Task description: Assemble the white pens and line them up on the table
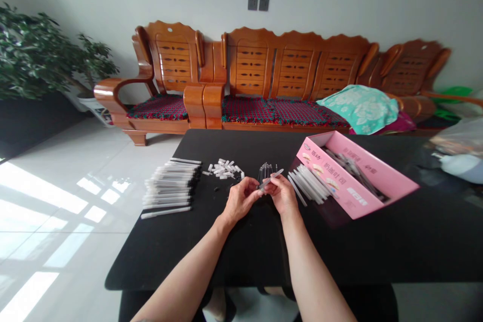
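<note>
Between my two hands, over the middle of the black table, is a pale pen barrel [277,173], slanting up to the right. My right hand [282,195] pinches it from the right side. The fingers of my left hand [241,198] are closed at its lower left end, where a dark tip shows. Just behind my hands lies a bunch of dark pen refills [266,168]. White pen caps [225,168] are heaped beyond my left hand, with small black plugs [216,189] near them. A row of empty-looking white barrels [309,183] lies right of my right hand.
Stacked white pens [169,183] with dark ends lie at the table's left side. A pink box [352,196] holding more dark pen parts stands on the right. Beyond the black table [188,256] is a wooden sofa [251,68]; a plastic bag [462,143] sits far right.
</note>
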`<state>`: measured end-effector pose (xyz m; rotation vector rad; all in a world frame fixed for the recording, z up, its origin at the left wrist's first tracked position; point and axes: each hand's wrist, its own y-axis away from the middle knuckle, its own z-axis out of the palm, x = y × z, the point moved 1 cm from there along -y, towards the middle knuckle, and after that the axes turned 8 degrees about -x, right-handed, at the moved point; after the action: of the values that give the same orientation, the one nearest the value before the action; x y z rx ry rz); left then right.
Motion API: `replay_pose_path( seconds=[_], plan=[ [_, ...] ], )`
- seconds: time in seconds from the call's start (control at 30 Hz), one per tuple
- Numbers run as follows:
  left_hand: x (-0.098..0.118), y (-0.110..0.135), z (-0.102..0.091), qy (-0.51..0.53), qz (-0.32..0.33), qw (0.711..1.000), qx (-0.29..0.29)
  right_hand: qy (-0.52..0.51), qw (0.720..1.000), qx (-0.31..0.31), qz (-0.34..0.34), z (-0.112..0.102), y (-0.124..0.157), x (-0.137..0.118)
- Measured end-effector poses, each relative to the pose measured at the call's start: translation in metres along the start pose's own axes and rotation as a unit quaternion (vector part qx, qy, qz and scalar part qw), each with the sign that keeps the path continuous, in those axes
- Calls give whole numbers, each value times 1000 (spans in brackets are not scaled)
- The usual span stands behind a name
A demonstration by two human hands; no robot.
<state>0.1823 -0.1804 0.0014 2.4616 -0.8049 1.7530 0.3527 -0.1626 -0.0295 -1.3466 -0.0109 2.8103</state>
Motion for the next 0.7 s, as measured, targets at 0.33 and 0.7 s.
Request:
replay_pose_path(
  seconds=[0.33,0.7],
  plan=[
    [-31,2,-44,-112,-89,956,255,-141,983,89,-75,-22,-6,-12],
    [-39,0,-46,-336,-128,926,120,-133,986,79,-61,-17,-5,-8]
  ],
)
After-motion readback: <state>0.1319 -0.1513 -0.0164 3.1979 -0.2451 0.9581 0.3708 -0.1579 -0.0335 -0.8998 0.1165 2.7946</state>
